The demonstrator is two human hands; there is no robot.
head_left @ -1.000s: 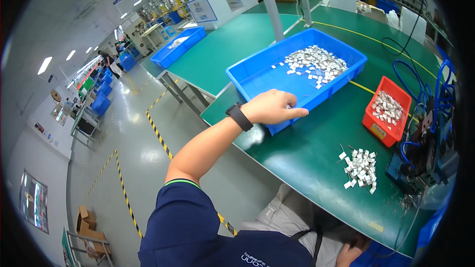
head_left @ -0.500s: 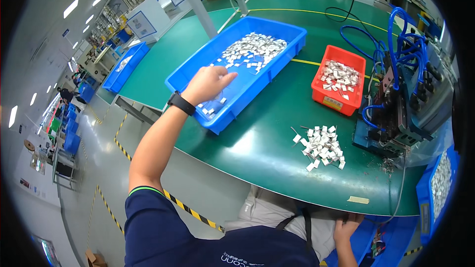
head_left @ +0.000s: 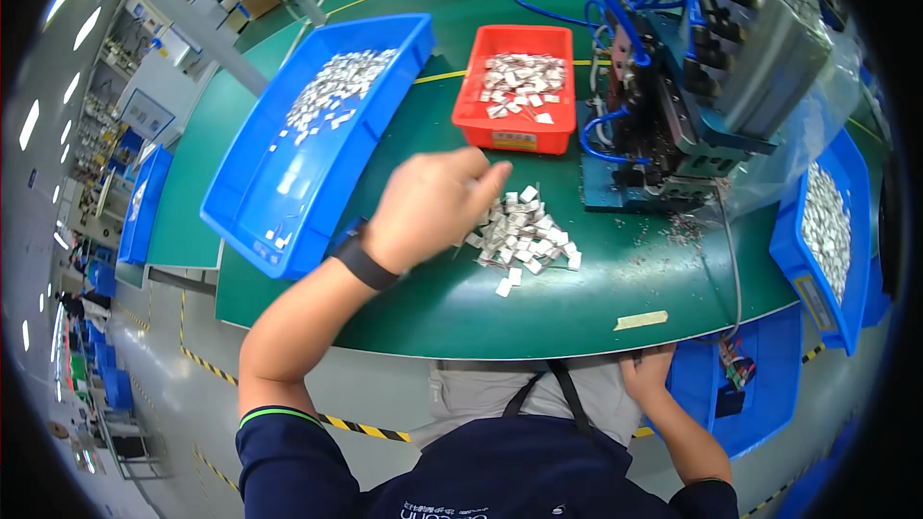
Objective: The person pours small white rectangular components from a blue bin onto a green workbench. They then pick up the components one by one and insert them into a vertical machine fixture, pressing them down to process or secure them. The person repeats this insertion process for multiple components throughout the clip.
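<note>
My left hand (head_left: 430,207), with a black band on its wrist, is over the table at the left side of a loose pile of small white square parts with thin wire leads (head_left: 524,238). It is smeared by motion. Its thumb and bent forefinger point right, while the other fingers are hidden beneath the hand, so whether it holds anything does not show. My right hand (head_left: 649,370) is low at the table's front edge, its fingertips hidden by the edge.
A long blue tray (head_left: 252,159) of white parts stands left, a red bin (head_left: 514,141) of them behind the pile. At right are a machine with blue hoses (head_left: 673,115), a blue bin (head_left: 808,279) of white parts, and tape (head_left: 641,320) on the green table.
My left hand has moved right, from over the blue tray to beside the pile. The view has turned right. My right hand stays at the table's front edge.
</note>
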